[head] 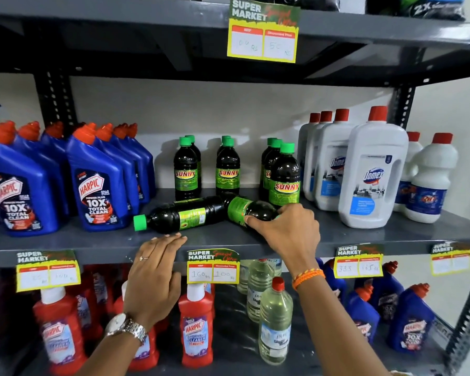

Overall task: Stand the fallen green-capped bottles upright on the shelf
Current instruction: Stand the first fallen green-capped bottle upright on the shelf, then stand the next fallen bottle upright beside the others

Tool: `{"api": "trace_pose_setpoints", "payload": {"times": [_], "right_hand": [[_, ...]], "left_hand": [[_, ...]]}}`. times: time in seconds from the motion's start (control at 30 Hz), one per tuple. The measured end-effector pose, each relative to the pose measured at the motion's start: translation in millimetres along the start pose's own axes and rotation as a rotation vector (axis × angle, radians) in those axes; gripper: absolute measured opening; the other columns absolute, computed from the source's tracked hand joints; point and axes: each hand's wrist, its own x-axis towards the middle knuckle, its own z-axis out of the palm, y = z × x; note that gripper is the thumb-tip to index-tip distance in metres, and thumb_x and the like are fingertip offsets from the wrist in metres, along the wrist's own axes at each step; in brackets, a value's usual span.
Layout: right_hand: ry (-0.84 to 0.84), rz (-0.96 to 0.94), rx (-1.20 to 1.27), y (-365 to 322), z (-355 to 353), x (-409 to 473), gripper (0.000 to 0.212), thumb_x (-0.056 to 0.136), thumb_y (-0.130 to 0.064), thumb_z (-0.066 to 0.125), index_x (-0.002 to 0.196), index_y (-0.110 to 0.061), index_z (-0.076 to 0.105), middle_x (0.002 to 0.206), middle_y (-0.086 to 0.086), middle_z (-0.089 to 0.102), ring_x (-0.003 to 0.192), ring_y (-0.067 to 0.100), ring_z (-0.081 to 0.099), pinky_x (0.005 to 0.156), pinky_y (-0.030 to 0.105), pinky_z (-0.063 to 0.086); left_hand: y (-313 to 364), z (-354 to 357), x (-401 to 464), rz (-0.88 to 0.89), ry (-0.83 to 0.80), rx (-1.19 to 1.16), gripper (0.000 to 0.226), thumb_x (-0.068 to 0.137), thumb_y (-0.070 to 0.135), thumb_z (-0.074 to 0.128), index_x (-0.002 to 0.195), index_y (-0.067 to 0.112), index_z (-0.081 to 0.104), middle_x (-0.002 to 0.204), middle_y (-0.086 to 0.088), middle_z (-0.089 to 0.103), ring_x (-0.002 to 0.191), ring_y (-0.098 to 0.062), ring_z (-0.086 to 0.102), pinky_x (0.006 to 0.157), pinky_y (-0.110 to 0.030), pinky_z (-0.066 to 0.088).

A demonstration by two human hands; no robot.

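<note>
- Blue Harpic bottles (pixel 95 183) stand at shelf left; not part of task.
- Left hand (pixel 154 278): flat, fingers extended and together, resting on shelf front edge (pixel 92 253). Holds nothing.
- Fallen bottle (pixel 179 214) lies on its side, green cap pointing left. Not yet righted.
- Standing green-capped bottles (pixel 186 169) upright behind, in three short rows.
- Second fallen bottle (pixel 251 210) lies tilted, base end against the first; cap hidden.
- Right hand (pixel 288 230): fingers curled over its neck end, grasp apparently beginning.
- Judgement: two bottles left; neither raised.

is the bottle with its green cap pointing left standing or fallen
Fallen: the bottle lies on its side on the shelf, its cap pointing left.
</note>
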Motion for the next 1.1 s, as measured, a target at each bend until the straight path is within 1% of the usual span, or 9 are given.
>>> {"api": "trace_pose_setpoints", "payload": {"times": [0.17, 0.33, 0.47, 0.6, 0.77, 0.83, 0.9, 0.97, 1.1], "right_hand": [[0.046, -0.083, 0.272, -6.7, -14.0, 12.3, 0.056, 0.045, -0.048, 0.094, 0.083, -0.017, 0.068, 0.057, -0.009, 0.06, 0.055, 0.012, 0.059, 0.057, 0.027, 0.049], [0.025, -0.18, 0.475, -30.5, -16.1, 36.3, 0.04, 0.047, -0.031, 0.094, 0.079, -0.021, 0.072, 0.07, -0.009, 0.074, 0.064, 0.006, 0.072, 0.058, 0.024, 0.06], [-0.115, -0.276, 0.386, -52.1, -9.1, 57.6, 0.032, 0.047, -0.03, 0.086, 0.074, -0.016, 0.075, 0.068, -0.003, 0.077, 0.067, 0.012, 0.075, 0.063, 0.038, 0.063], [-0.258, -0.286, 0.352, -65.4, 1.8, 66.8, 0.03, 0.053, -0.024, 0.086, 0.08, -0.015, 0.076, 0.071, -0.001, 0.077, 0.063, 0.009, 0.073, 0.058, 0.031, 0.059], [-0.407, -0.185, 0.574, -52.2, 14.2, 59.0, 0.063, 0.068, -0.018, 0.082, 0.125, -0.009, 0.057, 0.102, -0.002, 0.073, 0.092, 0.012, 0.07, 0.074, 0.02, 0.053], [-0.561, -0.126, 0.632, -39.2, 17.2, 46.6, 0.048, 0.081, -0.003, 0.073, 0.116, -0.014, 0.043, 0.096, -0.011, 0.061, 0.087, 0.008, 0.064, 0.073, 0.013, 0.047], [-0.658, -0.081, 0.67, -22.6, 26.4, 36.4, 0.044, 0.083, 0.006, 0.066, 0.115, -0.012, 0.041, 0.098, -0.007, 0.062, 0.091, 0.007, 0.064, 0.084, 0.016, 0.05], [-0.634, -0.063, 0.732, -9.7, 37.8, 34.8, 0.051, 0.082, 0.008, 0.065, 0.126, -0.01, 0.047, 0.114, 0.004, 0.068, 0.11, 0.016, 0.066, 0.096, 0.024, 0.05], [-0.58, -0.077, 0.716, -6.2, 46.3, 35.3, 0.057, 0.081, -0.001, 0.077, 0.126, -0.018, 0.047, 0.116, 0.002, 0.067, 0.114, 0.019, 0.066, 0.087, 0.023, 0.054]], "left_hand": [[-4.6, 5.4, 1.5, 0.035, 0.028, -0.004, 0.056, 0.079, 0.016, 0.044, 0.132, 0.007, 0.058, 0.129, -0.008, 0.064, 0.12, -0.024, 0.056, 0.114, -0.042, 0.033], [-8.5, 10.5, 0.8, 0.042, 0.033, 0.002, 0.057, 0.079, 0.018, 0.043, 0.133, 0.008, 0.057, 0.129, -0.008, 0.064, 0.12, -0.024, 0.056, 0.111, -0.046, 0.037], [-10.2, 10.8, 0.7, 0.049, 0.029, 0.0, 0.058, 0.079, 0.019, 0.043, 0.134, 0.009, 0.057, 0.13, -0.008, 0.063, 0.12, -0.024, 0.055, 0.112, -0.045, 0.035], [-10.8, 8.4, 0.1, 0.051, 0.025, -0.011, 0.057, 0.08, 0.019, 0.044, 0.135, 0.01, 0.055, 0.132, -0.008, 0.063, 0.123, -0.022, 0.052, 0.113, -0.042, 0.032], [-9.9, 5.6, -0.8, 0.045, 0.006, -0.03, 0.057, 0.081, 0.018, 0.044, 0.136, 0.01, 0.055, 0.134, -0.007, 0.062, 0.125, -0.022, 0.054, 0.118, -0.037, 0.026], [-8.8, 4.5, -0.6, 0.036, -0.002, -0.036, 0.057, 0.081, 0.017, 0.044, 0.136, 0.01, 0.056, 0.134, -0.006, 0.062, 0.126, -0.022, 0.054, 0.12, -0.035, 0.024], [-6.7, 3.0, 0.2, 0.026, 0.001, -0.044, 0.057, 0.08, 0.017, 0.044, 0.135, 0.01, 0.057, 0.133, -0.006, 0.062, 0.125, -0.021, 0.053, 0.119, -0.035, 0.025], [-4.7, 1.7, 0.3, 0.021, 0.001, -0.046, 0.058, 0.078, 0.016, 0.044, 0.135, 0.009, 0.058, 0.132, -0.005, 0.063, 0.124, -0.022, 0.054, 0.118, -0.036, 0.027], [-2.1, 0.4, 0.0, 0.003, -0.006, -0.041, 0.06, 0.077, 0.015, 0.045, 0.136, 0.01, 0.056, 0.133, -0.005, 0.061, 0.126, -0.022, 0.053, 0.12, -0.035, 0.025]]}}
